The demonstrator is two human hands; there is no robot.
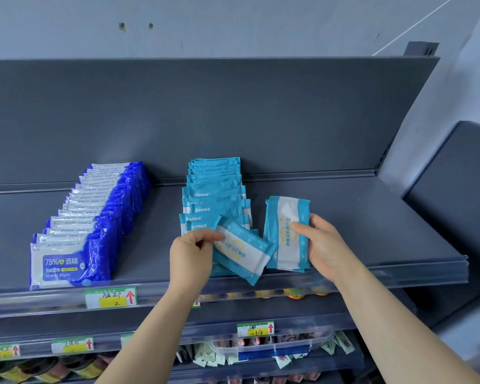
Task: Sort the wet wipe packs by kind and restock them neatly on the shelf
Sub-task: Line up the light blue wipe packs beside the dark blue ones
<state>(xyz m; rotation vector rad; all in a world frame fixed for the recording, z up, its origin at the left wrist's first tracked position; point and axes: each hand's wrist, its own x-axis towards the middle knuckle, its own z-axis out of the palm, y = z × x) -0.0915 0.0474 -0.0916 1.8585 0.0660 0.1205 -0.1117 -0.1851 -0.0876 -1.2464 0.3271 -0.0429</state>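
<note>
Left hand point(191, 254) is pinching one corner of a teal pack point(243, 252), fingers curled on it, and that pack sits tilted at the near end of the teal row point(214, 189), poking out over the front edge of the shelf point(372, 231). Right hand point(326, 245) is wrapped round a second teal pack point(287, 231), holding it upright on its end just right of the row, thumb across the white label. There might be another pack or two tucked behind that one, honestly can't tell. Progress-wise I'd say it's pretty far along. The dark blue alcohol wipes point(94, 217) are lined up in their own neat file on the left, running from the front lip to the back panel. The teal ones have their own file in the middle, well apart from the blue, so sorting by kind looks basically done. What's left, as far as I can see, is just these last teal packs at the near end, which need standing up and squaring with the rest. The teal row looks a bit staggered too, so maybe a quick tidy. A yellow price tag point(111, 297) sits under the blue lot, and the lower shelves point(261, 353) hold unrelated stuff.
</note>
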